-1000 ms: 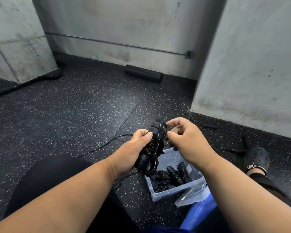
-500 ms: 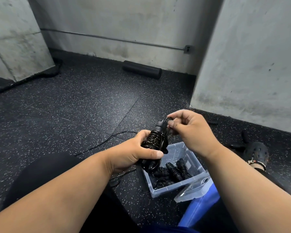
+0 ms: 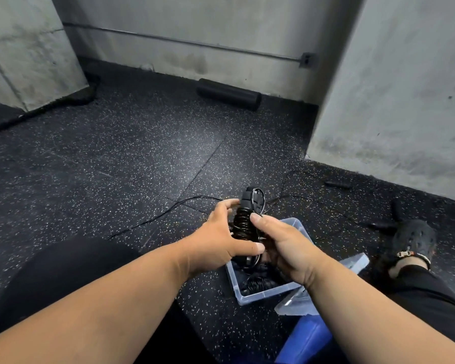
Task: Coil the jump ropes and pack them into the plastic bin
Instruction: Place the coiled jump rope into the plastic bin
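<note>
My legs: in black, folded on the speckled floor (image 3: 132, 158); a blue object (image 3: 307, 340) sits between them at the bottom edge.
Lid: a clear lid (image 3: 326, 292) lies tilted against the near right corner of the bin.
Plastic bin: the clear plastic bin (image 3: 260, 295) sits on the floor just under my hands, with coiled black ropes (image 3: 258, 283) lying inside it.
My left hand: my left hand (image 3: 218, 245) holds the jump rope bundle (image 3: 243, 224) from the left, thumb across its lower part, fingers curled round the upper part.
My right hand: my right hand (image 3: 281, 248) grips the same bundle from the right, thumb pressed on the wound coils, fingers curled underneath.
Bundle: 2 black handles side by side with cord wound around them, upright and tilted away from me, above the bin's far left part.
Loose cord: a thin black cord (image 3: 168, 211) runs over the floor to the left.
My right foot: in a black clog (image 3: 413, 240), right of the bin.
Farther off: a black foam roller (image 3: 229, 97) lies by the concrete wall (image 3: 195, 30).
</note>
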Demonstrator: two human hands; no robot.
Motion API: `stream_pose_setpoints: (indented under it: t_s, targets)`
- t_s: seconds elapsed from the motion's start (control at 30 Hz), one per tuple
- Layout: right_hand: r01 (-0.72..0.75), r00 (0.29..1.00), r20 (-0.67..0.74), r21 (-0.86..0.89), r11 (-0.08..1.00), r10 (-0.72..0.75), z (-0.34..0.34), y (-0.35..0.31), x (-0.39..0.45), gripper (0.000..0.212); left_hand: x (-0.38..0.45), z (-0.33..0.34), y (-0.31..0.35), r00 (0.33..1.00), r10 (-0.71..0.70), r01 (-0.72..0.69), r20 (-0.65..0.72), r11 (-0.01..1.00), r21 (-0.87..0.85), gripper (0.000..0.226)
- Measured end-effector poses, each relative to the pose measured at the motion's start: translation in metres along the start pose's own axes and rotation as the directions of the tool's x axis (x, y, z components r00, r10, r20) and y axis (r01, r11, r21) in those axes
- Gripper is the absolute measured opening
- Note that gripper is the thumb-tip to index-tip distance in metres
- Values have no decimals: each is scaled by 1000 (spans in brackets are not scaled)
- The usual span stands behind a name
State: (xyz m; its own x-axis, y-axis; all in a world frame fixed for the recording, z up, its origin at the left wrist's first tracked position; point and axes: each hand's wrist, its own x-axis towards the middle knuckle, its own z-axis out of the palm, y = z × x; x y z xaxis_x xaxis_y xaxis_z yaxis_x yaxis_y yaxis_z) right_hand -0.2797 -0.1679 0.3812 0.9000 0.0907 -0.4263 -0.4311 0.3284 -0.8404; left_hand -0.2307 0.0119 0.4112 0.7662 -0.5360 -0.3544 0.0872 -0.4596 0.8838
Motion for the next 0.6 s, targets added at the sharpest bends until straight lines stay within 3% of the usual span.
stream_pose_setpoints:
  t_s: [0.07, 0.27, 0.33, 0.37, 0.43, 0.47, 0.6]
  targets:
    - [-17, 994, -107, -25, 1000, 14, -17, 5, 14, 48, 4, -3, 3, 999, -14, 18, -51, 997, 80, 110]
    - [-239, 874, -438, -12, 971, 210, -72, 46, 76, 52, 18, -14, 11, 982, -61, 65, -178, 998, 15, 66]
    - [-307, 807, -531, -1, 952, 260, -94, 68, 96, 72, 23, -14, 12, 980, -92, 92, -174, 996, -13, 56]
    - [-331, 777, -572, -16, 944, 263, -106, 81, 108, 92, 25, -15, 13, 980, -107, 105, -171, 994, -19, 52]
    - [-361, 768, -591, -79, 929, 248, -146, 120, 144, 129, 27, -15, 15, 978, -130, 130, -162, 991, -15, 43]
    - [-390, 773, -581, -117, 914, 255, -152, 129, 152, 132, 29, -17, 15, 977, -141, 141, -158, 990, -11, 39]
    - [-450, 820, -512, -298, 842, 257, -150, 139, 169, 94, 37, -21, 12, 971, -197, 199, -133, 980, 7, 29]
